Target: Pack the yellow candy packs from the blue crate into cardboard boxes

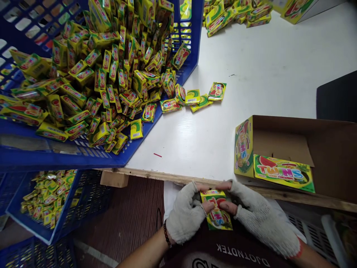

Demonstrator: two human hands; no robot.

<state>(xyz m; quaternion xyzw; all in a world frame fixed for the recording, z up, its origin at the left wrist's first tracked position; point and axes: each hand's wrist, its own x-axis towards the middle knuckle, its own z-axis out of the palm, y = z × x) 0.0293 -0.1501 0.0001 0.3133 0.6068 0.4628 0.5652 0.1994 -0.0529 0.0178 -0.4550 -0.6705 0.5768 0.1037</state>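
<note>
Heaped packs (111, 74) are crowding the blue crate (64, 159); a jolt could spill some onto the worktop (264, 74). The left hand (185, 214) is pinching a TWINS pack (219, 220) with the right hand (256, 214), just off the near edge; a slackening grip could drop it. Rightward, an open box (244, 149) is sitting near that edge; a knock could topple it.

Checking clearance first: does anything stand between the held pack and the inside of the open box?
Yes: beyond the right hand, which grips the pack, the wooden table edge and the box's printed front panel lie between them. No loose item shows there.
</note>
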